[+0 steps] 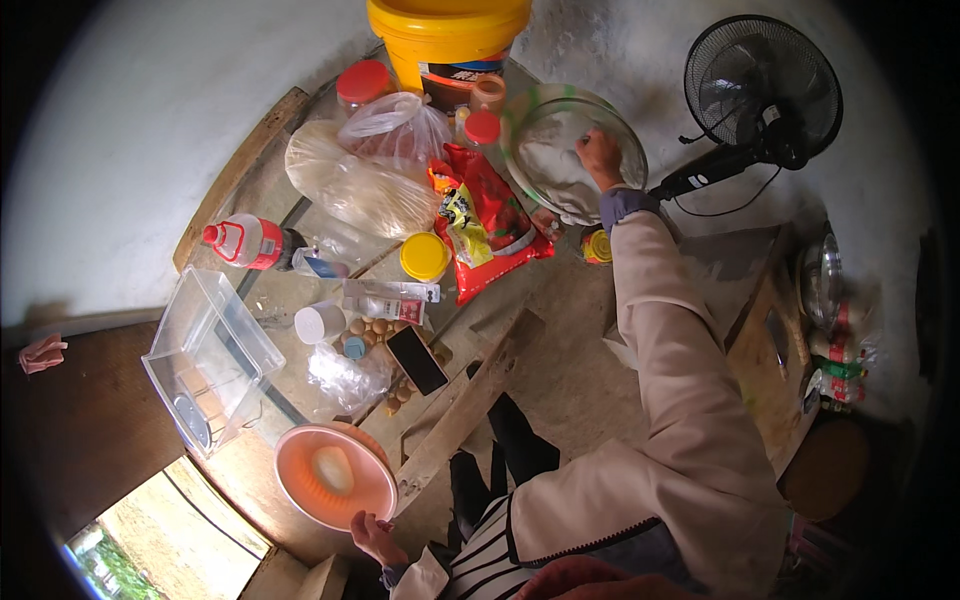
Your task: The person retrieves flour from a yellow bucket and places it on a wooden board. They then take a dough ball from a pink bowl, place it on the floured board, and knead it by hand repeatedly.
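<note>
My right hand (601,157) reaches far forward and grips the dark knob of a clear lid (555,124). That lid lies over a round container (519,101) with a green and white rim; something white shows through it, perhaps powder or a plastic liner. Low in the view, my left hand (377,538) holds the near rim of an orange plastic basin (295,480). The basin tilts towards me at the table's corner. Inside it is a pale rounded patch (333,469), which I cannot identify. My left fingertips are partly hidden at the rim.
On the table stand a yellow bucket (450,30), a red bag (487,225), filled plastic bags (360,180), a cola bottle (251,241), a clear bin (214,360), eggs (375,328) and a phone (417,360). A black fan (761,90) stands right of the lid. A wooden beam (472,405) edges the table.
</note>
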Tool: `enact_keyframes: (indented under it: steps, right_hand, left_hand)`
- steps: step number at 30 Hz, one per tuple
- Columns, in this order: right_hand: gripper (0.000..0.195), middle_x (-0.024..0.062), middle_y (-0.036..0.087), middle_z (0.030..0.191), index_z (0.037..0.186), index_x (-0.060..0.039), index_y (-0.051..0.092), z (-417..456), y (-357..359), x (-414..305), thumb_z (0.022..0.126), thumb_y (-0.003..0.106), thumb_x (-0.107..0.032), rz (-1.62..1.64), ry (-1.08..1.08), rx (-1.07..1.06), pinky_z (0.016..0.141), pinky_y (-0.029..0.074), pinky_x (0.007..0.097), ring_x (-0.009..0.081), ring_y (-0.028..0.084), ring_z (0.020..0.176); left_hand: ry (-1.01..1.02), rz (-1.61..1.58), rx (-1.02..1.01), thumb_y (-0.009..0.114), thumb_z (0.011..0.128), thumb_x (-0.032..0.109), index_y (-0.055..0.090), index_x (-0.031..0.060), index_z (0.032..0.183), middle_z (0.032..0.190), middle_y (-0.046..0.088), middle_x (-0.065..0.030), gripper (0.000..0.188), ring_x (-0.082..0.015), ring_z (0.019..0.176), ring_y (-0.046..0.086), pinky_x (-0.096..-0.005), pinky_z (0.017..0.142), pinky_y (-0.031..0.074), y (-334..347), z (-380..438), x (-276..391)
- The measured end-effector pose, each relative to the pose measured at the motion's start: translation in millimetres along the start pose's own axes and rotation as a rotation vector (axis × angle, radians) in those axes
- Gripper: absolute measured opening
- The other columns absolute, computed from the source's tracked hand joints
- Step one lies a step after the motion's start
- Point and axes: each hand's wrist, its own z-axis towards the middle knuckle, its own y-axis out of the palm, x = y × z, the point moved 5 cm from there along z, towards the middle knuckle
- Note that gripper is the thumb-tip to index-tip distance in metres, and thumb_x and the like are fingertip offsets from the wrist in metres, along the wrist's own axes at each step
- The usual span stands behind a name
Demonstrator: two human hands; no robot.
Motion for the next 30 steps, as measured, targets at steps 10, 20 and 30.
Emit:
enact_keyframes:
  steps: [10, 20, 30]
  right_hand:
    - [0.026, 0.0187, 0.069, 0.09, 0.09, -0.0069, 0.07, -37, -58, 18, 0.079, 0.076, -0.029, 0.128, -0.048, 0.141, 0.079, 0.053, 0.0502, 0.0408, 0.066, 0.087]
    - [0.034, 0.0147, 0.072, 0.078, 0.098, -0.0009, 0.073, -220, -299, 128, 0.081, 0.075, -0.03, 0.413, 0.154, 0.2, 0.068, 0.054, 0.0385, 0.0269, 0.07, 0.07]
    - [0.036, 0.0112, 0.073, 0.08, 0.105, -0.0006, 0.072, -383, -492, 338, 0.08, 0.076, -0.026, 0.146, 0.314, 0.307, 0.066, 0.056, 0.0346, 0.0184, 0.071, 0.072]
  left_hand:
    - [0.093, 0.001, -0.149, 0.057, 0.095, 0.009, 0.059, 0.0023, 0.116, 0.087, 0.061, -0.0069, 0.023, -0.011, 0.055, 0.052, -0.0255, 0.051, 0.046, 26, 25, 24]
    - [0.288, 0.007, -0.529, 0.058, 0.096, 0.019, 0.06, 0.0047, 0.114, 0.086, 0.058, -0.0023, 0.023, -0.0106, 0.069, 0.052, -0.0236, 0.061, 0.044, 97, 3, 55]
    - [0.346, 0.048, -0.905, 0.057, 0.094, 0.014, 0.059, 0.0041, 0.112, 0.09, 0.058, -0.0029, 0.02, -0.012, 0.071, 0.054, -0.0266, 0.057, 0.045, 174, -50, 47]
